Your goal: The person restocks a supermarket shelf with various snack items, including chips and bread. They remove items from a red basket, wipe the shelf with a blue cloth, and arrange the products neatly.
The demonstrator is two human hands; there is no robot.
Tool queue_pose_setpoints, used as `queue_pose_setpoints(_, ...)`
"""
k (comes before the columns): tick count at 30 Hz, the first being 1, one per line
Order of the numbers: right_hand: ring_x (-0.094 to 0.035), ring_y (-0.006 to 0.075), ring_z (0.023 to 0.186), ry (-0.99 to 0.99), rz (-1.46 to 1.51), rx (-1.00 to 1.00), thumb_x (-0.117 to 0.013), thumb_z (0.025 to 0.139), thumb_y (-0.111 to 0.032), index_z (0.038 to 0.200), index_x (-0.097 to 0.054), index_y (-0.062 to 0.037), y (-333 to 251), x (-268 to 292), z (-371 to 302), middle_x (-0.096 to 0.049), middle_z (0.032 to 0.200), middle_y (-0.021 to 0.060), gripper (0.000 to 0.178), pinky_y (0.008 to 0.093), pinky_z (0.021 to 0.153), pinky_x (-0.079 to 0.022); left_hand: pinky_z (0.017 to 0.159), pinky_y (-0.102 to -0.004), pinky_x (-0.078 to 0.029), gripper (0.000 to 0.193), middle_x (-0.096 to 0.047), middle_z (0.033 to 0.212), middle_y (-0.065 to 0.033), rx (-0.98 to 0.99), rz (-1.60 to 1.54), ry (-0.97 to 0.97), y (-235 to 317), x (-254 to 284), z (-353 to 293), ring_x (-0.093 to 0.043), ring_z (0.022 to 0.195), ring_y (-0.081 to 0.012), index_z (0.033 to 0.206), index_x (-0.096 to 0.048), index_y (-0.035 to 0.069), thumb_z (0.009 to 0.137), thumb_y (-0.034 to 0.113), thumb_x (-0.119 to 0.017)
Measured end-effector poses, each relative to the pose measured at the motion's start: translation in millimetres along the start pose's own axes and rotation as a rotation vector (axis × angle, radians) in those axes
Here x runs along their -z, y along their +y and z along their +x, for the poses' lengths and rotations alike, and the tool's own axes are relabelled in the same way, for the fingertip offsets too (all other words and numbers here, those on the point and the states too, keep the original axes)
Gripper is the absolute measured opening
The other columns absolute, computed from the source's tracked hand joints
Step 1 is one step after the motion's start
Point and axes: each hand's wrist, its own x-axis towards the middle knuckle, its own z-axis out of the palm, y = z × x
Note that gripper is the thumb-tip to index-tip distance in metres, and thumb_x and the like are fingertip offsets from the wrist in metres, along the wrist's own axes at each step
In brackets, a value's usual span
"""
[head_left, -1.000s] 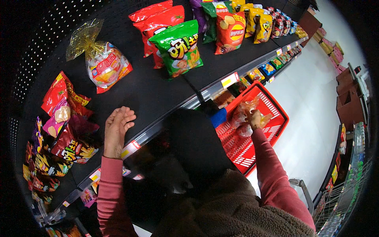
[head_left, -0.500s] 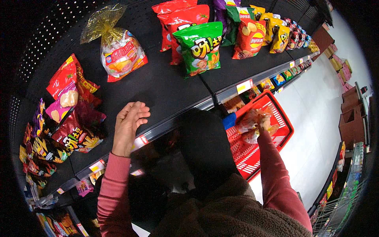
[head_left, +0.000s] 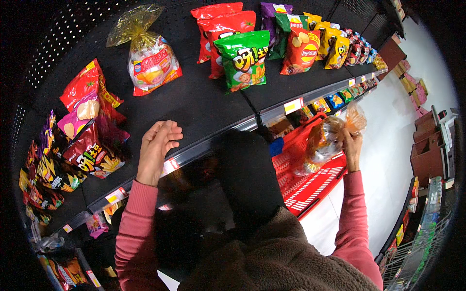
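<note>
In the head view my right hand [head_left: 353,148] is closed round the gathered neck of a clear, gold-tinted bag of snacks [head_left: 324,140]. The bag hangs over a red shopping basket [head_left: 315,194], its lower end across the basket's inside; what it contains is hard to make out. Above the front edge of the black shelf [head_left: 194,109], my left hand [head_left: 158,148] holds nothing, its fingers loosely bent and apart. Farther back on that shelf stands a similar gold-topped bag of snacks [head_left: 154,68], tied at the neck.
Several chip bags cluster at the shelf's left, among them a dark red one [head_left: 92,153]. A green chip bag [head_left: 245,60] fronts red ones, with an orange-red bag [head_left: 300,51] and yellow bags farther right. Brown boxes [head_left: 429,145] and a wire cart [head_left: 412,257] are at the right.
My right hand has lifted the gold-tinted bag up and to the right from inside the basket. The left hand has stayed nearly in place by the shelf edge.
</note>
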Motion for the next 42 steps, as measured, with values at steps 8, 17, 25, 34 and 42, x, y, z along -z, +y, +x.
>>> queue_pose_setpoints(8, -0.062, 0.0118, 0.098, -0.064, -0.026, 0.164, -0.063, 0.097, -0.005, 0.127, -0.062, -0.0007, -168, 36, -8, -0.067, 0.113, 0.0031, 0.030, 0.0289, 0.086, -0.052, 0.075, -0.0258, -0.053, 0.029, -0.071, 0.096, -0.0066, -0.057, 0.026, -0.099, 0, -7, -3, -0.067, 0.086, -0.0129, 0.104, -0.067, 0.005, 0.100, 0.033, -0.063)
queue_pose_setpoints(17, -0.065, 0.0126, 0.100, -0.281, 0.057, 0.447, -0.068, 0.097, -0.018, 0.121, -0.067, -0.0001, -300, -30, 6, -0.071, 0.112, 0.0060, 0.029, 0.0289, 0.090, -0.051, 0.069, -0.0253, -0.052, 0.024, -0.071, 0.098, -0.0046, -0.162, 0.147, -0.182, 2, -8, -3, -0.067, 0.083, -0.0101, 0.110, -0.067, 0.007, 0.101, 0.029, -0.064)
queue_pose_setpoints(25, -0.064, 0.0125, 0.094, -0.638, 0.261, 0.600, -0.067, 0.097, -0.015, 0.120, -0.066, -0.0008, -363, -183, -4, -0.070, 0.110, 0.0049, 0.027, 0.0279, 0.084, -0.051, 0.068, -0.0237, -0.051, 0.022, -0.070, 0.099, -0.0043, -0.507, 0.261, 0.134, 10, 15, 12, -0.063, 0.086, -0.0072, 0.117, -0.066, 0.002, 0.097, 0.010, -0.065)
queue_pose_setpoints(34, -0.061, 0.0092, 0.086, -0.876, 0.248, 0.658, -0.065, 0.099, -0.016, 0.114, -0.066, -0.0003, -381, -313, -1, -0.069, 0.098, 0.0020, 0.022, 0.0288, 0.077, -0.053, 0.083, -0.0284, -0.054, 0.041, -0.066, 0.119, -0.0093, -0.522, 0.339, 0.289, 5, 51, 60, -0.062, 0.103, -0.0136, 0.136, -0.056, 0.000, 0.097, 0.010, -0.064)
queue_pose_setpoints(42, -0.066, 0.0144, 0.092, -0.859, 0.250, 0.543, -0.068, 0.096, -0.015, 0.122, -0.065, -0.0004, -362, -382, 13, -0.071, 0.106, 0.0090, 0.030, 0.0327, 0.079, -0.057, 0.096, -0.0321, -0.049, 0.047, -0.066, 0.126, -0.0086, -0.451, 0.407, 0.381, 5, 68, 82, -0.061, 0.108, -0.0158, 0.140, -0.053, -0.001, 0.097, 0.013, -0.066)
